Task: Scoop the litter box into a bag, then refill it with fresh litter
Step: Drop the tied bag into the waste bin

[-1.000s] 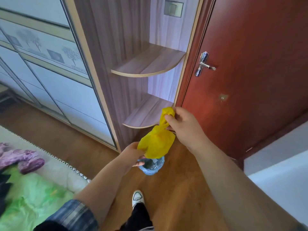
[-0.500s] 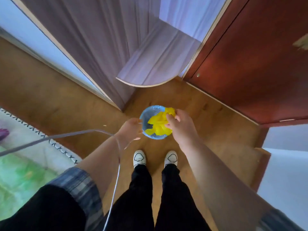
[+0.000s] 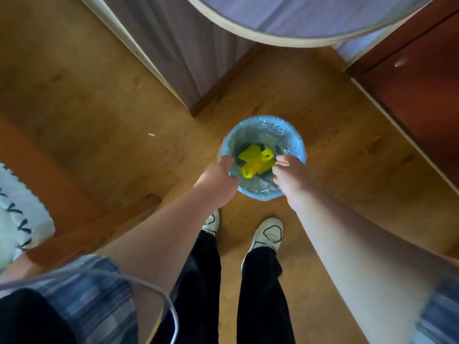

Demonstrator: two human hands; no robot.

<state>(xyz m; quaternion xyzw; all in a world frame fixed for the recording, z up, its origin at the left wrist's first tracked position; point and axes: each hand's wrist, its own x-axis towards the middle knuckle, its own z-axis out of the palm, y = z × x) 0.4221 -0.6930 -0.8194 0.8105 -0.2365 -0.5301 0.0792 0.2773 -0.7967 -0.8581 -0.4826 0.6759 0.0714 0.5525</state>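
white sneakers (image 3: pixel 268 234), left hand (image 3: pixel 219 180) curled over the rim of the round blue-lined plastic bin (image 3: pixel 263 119), right hand (image 3: pixel 289 176) with fingers bent at the rim (can't tell if they're pinching anything), crumpled yellow plastic bag (image 3: pixel 255 161) down inside the bin, grey wood-grain cabinet (image 3: pixel 188 45) behind

The wooden floor (image 3: pixel 87 100) bears a blue-lined bin (image 3: pixel 296 137), white shoes (image 3: pixel 269 232) and a rug (image 3: pixel 17 214)

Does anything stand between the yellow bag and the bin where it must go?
Nothing visible does. The yellow bag already lies inside the bin, below its rim. The left hand is at the left rim and the right hand is at the near rim, close beside the bag.
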